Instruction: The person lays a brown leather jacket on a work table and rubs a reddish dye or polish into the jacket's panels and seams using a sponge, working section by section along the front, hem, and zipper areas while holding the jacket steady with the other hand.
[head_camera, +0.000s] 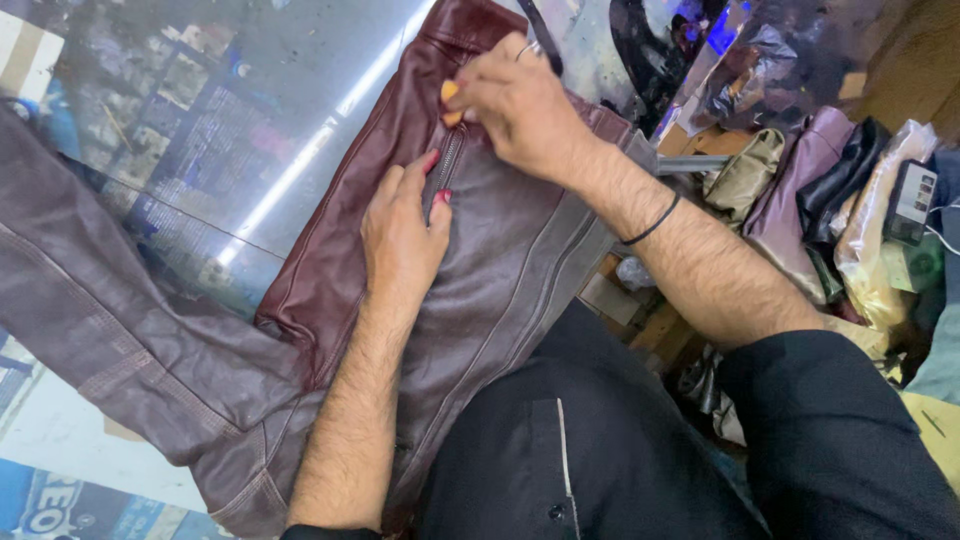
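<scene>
Maroon leather fills the middle of my view: a dark red-brown jacket (350, 180) lies spread flat on the glass-topped bench (180, 110), its collar toward the far edge and one sleeve trailing to the near left corner. My left hand (405, 235) rests flat on the jacket front, fingers together, pressing the leather just beside the zipper (447, 160). My right hand (520, 105) sits just beyond it, nearer the collar, fingers pinched narrow around a small orange object (451, 97) at the top of the zipper; I cannot tell what that object is. A thin black band (652, 222) circles my right wrist. Off the bench's right edge, a heap of folded leather pieces and plastic bags (830, 190) is piled up.
</scene>
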